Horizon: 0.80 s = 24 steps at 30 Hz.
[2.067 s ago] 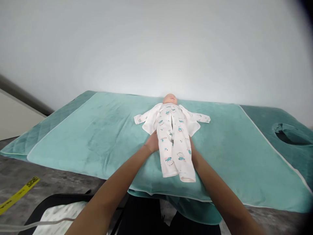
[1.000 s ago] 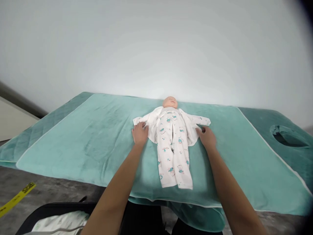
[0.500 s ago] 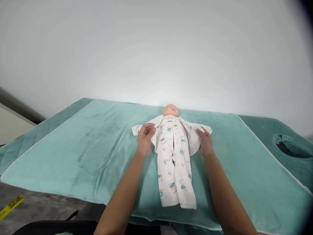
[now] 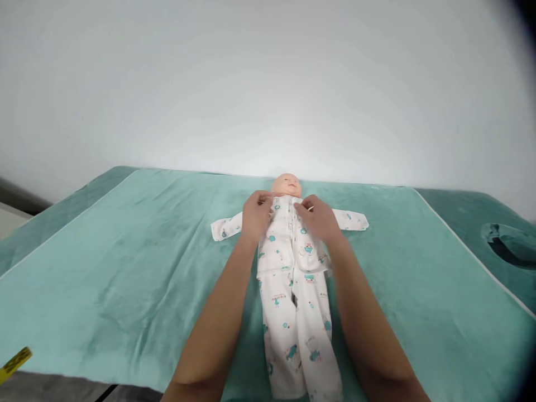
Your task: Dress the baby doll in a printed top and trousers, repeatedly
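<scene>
A baby doll lies face up on the mat, its head toward the wall. It wears a white printed baby shirt with both sleeves spread out, and matching baby pants. The shirt's front panels lie over the chest and meet near the middle. At the collar on the left, my left hand has its fingers bent together on the shirt's edge; they are slightly blurred. Just across the chest, my right hand pinches the upper part of the right front panel.
The doll rests on a pale green padded mat with white edging, over a darker green cover. A white wall rises behind. An oval opening is at the right, a yellow-and-black strip at the lower left.
Both hands have moved inward and up toward the doll's neck. The shirt's front panels, spread open before, now cover the chest and the top of the pants. The view has shifted slightly.
</scene>
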Each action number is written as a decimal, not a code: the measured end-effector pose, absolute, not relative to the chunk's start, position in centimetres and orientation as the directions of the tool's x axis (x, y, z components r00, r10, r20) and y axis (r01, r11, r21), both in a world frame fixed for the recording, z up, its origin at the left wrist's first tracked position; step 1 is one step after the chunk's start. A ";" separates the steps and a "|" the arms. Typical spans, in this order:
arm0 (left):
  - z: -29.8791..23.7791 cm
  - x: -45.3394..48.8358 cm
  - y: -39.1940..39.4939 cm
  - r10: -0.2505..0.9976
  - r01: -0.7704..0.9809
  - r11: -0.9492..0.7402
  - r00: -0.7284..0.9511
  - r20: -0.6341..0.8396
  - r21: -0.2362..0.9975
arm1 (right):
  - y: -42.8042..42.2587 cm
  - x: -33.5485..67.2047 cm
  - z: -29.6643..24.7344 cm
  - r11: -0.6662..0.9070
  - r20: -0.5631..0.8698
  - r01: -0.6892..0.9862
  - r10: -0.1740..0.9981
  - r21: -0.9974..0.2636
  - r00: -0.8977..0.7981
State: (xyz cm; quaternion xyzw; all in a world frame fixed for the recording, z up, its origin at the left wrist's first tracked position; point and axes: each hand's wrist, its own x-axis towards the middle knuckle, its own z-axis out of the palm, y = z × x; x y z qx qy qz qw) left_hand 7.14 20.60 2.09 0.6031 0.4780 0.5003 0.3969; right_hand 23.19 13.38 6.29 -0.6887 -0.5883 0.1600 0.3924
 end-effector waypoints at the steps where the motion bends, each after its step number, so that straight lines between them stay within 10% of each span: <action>1: 1.9 8.0 21.2 0.971 0.255 -0.240 0.065 0.232 0.936 | 14.3 22.8 5.8 -0.033 0.233 0.747 0.940 -0.664 0.248; 6: 1.8 9.3 21.8 0.942 0.417 -0.331 0.201 0.269 0.847 | 17.0 23.0 3.0 -0.082 0.162 0.883 0.971 -0.462 0.176; 12: 3.0 9.1 21.5 0.905 0.451 -0.417 0.287 0.313 0.789 | 17.5 25.2 3.7 -0.025 0.070 0.667 0.991 -0.745 0.115; 24: 4.0 10.4 20.9 0.968 -0.152 0.052 0.251 -0.012 0.987 | 17.2 22.7 2.5 0.044 0.007 -0.095 0.932 -0.994 0.363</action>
